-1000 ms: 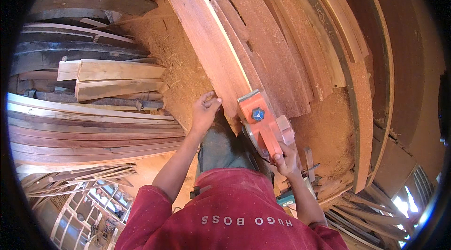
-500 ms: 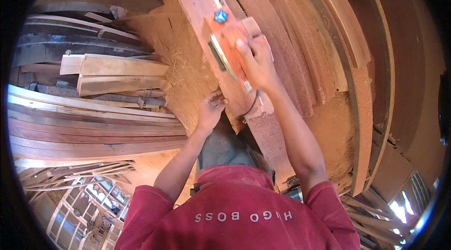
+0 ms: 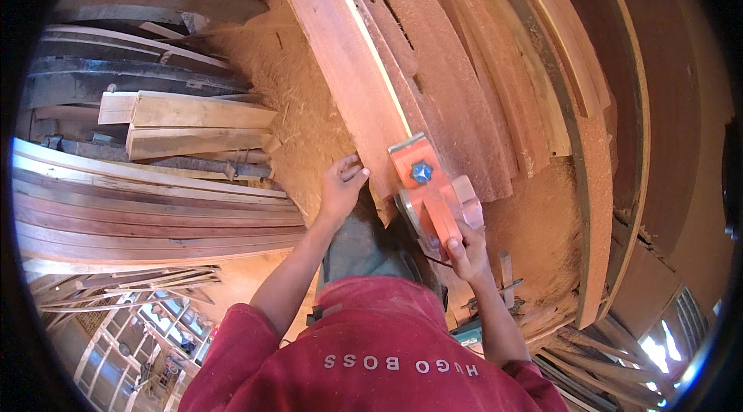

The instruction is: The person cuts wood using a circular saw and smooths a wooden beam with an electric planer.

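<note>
A: Where is the tool situated?

B: The orange-red handheld power planer (image 3: 435, 201), topped by a blue lobed knob (image 3: 421, 172), is held at the near end of the long, flat, reddish-brown wooden plank (image 3: 340, 48). Its front edge is met by the pale narrow strip (image 3: 383, 75) running lengthwise along the plank.

A: How are the hands placed?

B: The planer's rear handle is clasped by the right hand (image 3: 469, 253), right of the plank's near end. The left hand (image 3: 344, 183) is set at the plank's left edge, fingers and thumb bent; whether the wood is gripped cannot be told.

A: And the surroundings?

B: Right of the plank, long, curved, dust-coated brown boards (image 3: 457, 79) are laid side by side. Left of it, tan wood dust (image 3: 302, 110) is spread; farther left, short, pale, rectangular wooden pieces (image 3: 201, 111) are stacked. Long pinkish-brown boards (image 3: 155, 226) are piled left of the plank's near end.
</note>
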Available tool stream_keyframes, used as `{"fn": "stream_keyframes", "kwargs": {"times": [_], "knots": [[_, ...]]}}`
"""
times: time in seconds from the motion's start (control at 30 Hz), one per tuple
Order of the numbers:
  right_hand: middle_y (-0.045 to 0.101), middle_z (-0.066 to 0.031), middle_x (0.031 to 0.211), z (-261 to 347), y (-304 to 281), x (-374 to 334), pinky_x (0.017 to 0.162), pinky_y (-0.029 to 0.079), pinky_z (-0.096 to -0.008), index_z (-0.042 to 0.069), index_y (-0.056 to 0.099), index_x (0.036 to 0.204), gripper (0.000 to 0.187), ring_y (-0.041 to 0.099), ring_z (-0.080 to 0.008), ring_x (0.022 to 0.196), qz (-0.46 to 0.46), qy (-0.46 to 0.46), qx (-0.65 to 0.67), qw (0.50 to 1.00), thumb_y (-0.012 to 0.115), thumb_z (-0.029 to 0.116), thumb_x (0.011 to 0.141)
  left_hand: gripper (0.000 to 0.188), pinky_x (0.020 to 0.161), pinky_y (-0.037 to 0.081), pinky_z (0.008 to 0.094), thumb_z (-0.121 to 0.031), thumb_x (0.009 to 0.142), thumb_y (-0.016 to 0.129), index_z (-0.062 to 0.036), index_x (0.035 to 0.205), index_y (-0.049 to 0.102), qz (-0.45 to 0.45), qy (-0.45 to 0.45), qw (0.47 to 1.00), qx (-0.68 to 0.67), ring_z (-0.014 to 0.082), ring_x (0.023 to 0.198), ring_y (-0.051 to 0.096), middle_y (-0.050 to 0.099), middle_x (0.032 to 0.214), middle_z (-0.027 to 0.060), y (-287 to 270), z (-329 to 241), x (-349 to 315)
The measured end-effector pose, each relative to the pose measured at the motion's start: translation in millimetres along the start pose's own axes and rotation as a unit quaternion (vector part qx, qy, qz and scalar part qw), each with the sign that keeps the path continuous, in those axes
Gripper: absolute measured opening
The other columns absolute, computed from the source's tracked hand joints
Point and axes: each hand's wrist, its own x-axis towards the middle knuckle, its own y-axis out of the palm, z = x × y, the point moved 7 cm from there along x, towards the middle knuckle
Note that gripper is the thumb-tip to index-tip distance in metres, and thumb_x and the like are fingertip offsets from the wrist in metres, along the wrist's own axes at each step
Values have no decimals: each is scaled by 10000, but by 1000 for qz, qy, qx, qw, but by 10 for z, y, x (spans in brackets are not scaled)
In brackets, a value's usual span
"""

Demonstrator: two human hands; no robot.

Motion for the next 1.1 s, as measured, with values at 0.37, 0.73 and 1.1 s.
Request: {"fn": "stream_keyframes", "kwargs": {"times": [0.37,0.73,1.1], "knots": [[647,-219,792,1532,302,1881,688,483,-395,-58,646,1003,451,630,-249,733,-73,-147,-39,986,543,380,973,324,890,526,297,34,901,646,92,1203,543,22,13,999,-41,188,1049,650,676,1136,165,10,79,15],[598,-245,635,2972,518,3667,598,443,-450,-75,647,784,600,630,-324,626,-142,-243,-88,956,534,490,955,300,909,525,291,38,926,603,75,1211,516,44,-51,995,-76,200,1085,654,666,1147,163,36,27,2],[621,-109,573,4181,753,5219,578,516,-376,-27,703,841,674,664,-235,580,-107,-210,-71,969,469,594,956,356,875,562,334,-108,928,679,70,1204,543,45,-38,993,100,222,1063,677,690,1110,219,-59,-238,16]]}}
